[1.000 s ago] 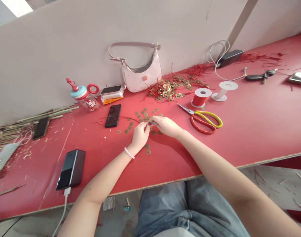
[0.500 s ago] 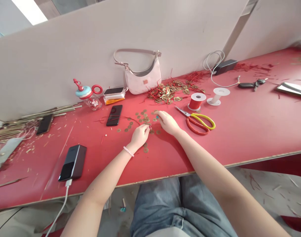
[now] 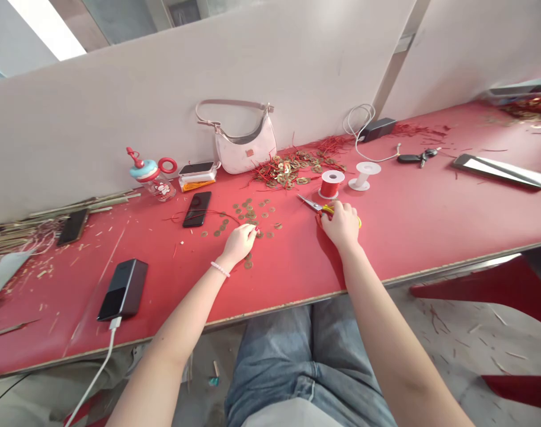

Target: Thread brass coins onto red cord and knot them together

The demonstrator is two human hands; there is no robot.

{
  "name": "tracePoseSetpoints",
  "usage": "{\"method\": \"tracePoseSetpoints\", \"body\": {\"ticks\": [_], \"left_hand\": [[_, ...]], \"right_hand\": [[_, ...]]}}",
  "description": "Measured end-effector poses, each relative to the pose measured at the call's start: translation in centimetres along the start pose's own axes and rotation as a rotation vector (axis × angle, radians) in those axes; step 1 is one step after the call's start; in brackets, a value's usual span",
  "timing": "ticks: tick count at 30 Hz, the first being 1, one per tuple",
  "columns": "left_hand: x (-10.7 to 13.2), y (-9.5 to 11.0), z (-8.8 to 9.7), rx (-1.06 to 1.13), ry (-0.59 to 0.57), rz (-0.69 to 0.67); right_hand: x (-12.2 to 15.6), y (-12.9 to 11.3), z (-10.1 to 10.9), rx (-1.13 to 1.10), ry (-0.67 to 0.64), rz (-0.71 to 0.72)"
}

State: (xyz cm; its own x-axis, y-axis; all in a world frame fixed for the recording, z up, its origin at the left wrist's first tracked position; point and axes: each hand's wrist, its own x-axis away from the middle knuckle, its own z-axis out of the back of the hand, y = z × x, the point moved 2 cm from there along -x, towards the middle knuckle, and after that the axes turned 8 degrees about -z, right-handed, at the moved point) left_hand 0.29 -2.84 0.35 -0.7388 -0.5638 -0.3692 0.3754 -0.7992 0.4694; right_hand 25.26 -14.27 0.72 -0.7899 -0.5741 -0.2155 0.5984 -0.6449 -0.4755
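My left hand (image 3: 239, 241) rests on the red table (image 3: 430, 213) among loose brass coins (image 3: 247, 210), fingers pinched on a thin red cord with coins at its tips. My right hand (image 3: 340, 223) lies over the handles of the red-and-yellow scissors (image 3: 313, 206), fingers curled round them; the blades stick out to the left. A spool of red cord (image 3: 332, 183) and a bare white spool (image 3: 362, 175) stand just behind the scissors. A heap of coins tied with red cord (image 3: 292, 166) lies further back.
A pink handbag (image 3: 241, 142) leans on the back panel. A small bottle (image 3: 149, 176), phones (image 3: 197, 208) and a power bank (image 3: 122, 289) on a cable lie at left. Keys (image 3: 416, 158), a charger (image 3: 377, 128) and a flat mirror-like tablet (image 3: 501, 169) lie at right. Bamboo strips (image 3: 39, 222) cover the far left.
My right hand left the coins beside my left hand and moved right onto the scissors' handles. My left hand stayed on the cord and coins. The view shifted rightward.
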Motion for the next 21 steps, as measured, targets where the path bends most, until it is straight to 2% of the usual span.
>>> {"method": "tracePoseSetpoints", "body": {"ticks": [4, 8, 11, 15, 18, 21], "left_hand": [[0.1, -0.1, 0.1, -0.002, 0.008, -0.010], [0.3, -0.3, 0.2, 0.002, 0.017, -0.021], [0.4, -0.4, 0.2, 0.017, 0.031, -0.025], [0.4, -0.6, 0.2, 0.052, 0.059, -0.027], [0.3, -0.7, 0.2, 0.081, 0.079, -0.026], [0.4, -0.5, 0.3, 0.102, 0.090, -0.022]], "right_hand": [[0.8, 0.5, 0.6, 0.051, -0.063, 0.033], [1.3, 2.4, 1.7, 0.099, -0.120, 0.051], [1.6, 3.5, 2.7, 0.199, -0.229, 0.066], [2.2, 3.7, 4.3, 0.281, -0.370, 0.060], [3.5, 3.4, 5.7, 0.064, -0.500, -0.006], [6.1, 2.7, 6.5, -0.480, -0.834, -0.168]]}}
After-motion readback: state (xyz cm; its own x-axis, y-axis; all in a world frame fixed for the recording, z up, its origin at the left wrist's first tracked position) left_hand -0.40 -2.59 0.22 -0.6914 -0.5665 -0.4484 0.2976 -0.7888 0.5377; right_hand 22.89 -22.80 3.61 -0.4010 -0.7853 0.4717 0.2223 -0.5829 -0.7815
